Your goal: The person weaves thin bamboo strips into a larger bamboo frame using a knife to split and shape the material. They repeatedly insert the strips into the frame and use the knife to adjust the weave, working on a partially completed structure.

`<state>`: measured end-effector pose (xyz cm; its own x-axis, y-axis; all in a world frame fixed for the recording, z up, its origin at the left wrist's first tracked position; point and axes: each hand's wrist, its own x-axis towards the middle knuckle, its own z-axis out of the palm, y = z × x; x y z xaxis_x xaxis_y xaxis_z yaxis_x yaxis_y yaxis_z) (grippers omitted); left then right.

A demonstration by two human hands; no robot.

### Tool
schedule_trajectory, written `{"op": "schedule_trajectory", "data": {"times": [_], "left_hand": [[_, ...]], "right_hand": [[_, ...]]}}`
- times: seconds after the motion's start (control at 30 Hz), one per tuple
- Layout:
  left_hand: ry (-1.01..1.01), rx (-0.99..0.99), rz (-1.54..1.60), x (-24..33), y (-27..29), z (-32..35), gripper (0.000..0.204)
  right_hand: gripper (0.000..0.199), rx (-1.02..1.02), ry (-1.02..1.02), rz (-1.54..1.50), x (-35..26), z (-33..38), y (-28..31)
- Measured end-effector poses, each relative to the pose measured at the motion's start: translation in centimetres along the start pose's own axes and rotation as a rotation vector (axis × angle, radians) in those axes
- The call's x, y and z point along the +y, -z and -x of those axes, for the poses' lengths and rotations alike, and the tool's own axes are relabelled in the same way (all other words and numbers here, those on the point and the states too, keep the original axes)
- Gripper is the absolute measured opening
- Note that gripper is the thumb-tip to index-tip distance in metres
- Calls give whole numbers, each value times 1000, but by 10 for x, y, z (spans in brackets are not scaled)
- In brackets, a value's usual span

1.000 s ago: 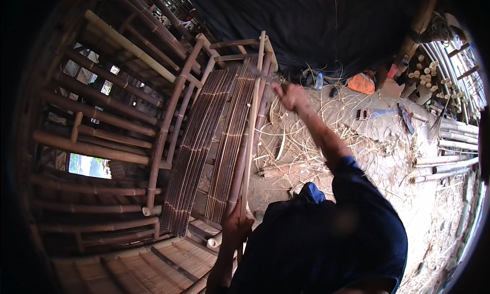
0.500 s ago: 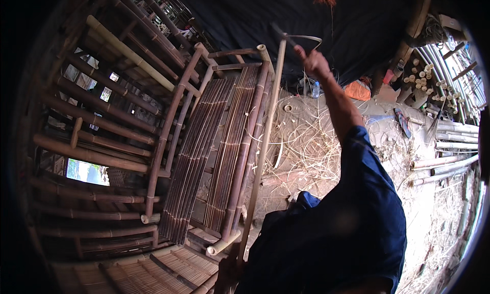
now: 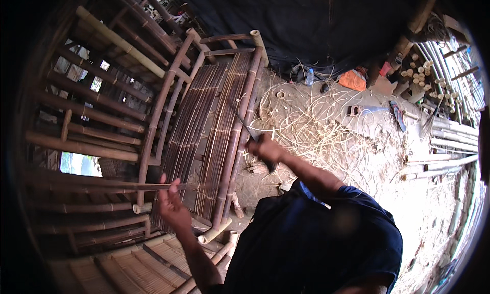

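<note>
Blur smears the strip (image 3: 146,187), so you cannot make out where its ends fall; your right hand (image 3: 266,150), closed round the knife (image 3: 246,125), hides much of the handle. The strip looks long, narrow and brownish. Your left hand (image 3: 173,208) pinches it above the bench (image 3: 250,90), near its near left corner. The dark blade crosses the bench's right edge.
</note>
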<state>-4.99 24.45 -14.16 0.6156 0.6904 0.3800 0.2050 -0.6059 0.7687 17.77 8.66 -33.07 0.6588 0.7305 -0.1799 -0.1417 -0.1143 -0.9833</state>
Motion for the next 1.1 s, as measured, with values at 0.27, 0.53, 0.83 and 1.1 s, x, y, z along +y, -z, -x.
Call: {"op": "schedule_trajectory", "data": {"times": [0.27, 0.53, 0.83, 1.1], "left_hand": [[171, -21, 523, -32, -110, 62, 41], [-364, -305, -328, 8, -85, 52, 62], [364, -662, 446, -74, -97, 29, 41], [145, -665, 195, -58, -106, 19, 39]], "right_hand": [[40, 23, -234, -900, -9, 10, -73], [30, 188, 37, -473, 4, -41, -11], [77, 212, 209, 750, -39, -43, 20], [70, 148, 299, 969, -15, 7, -17]]}}
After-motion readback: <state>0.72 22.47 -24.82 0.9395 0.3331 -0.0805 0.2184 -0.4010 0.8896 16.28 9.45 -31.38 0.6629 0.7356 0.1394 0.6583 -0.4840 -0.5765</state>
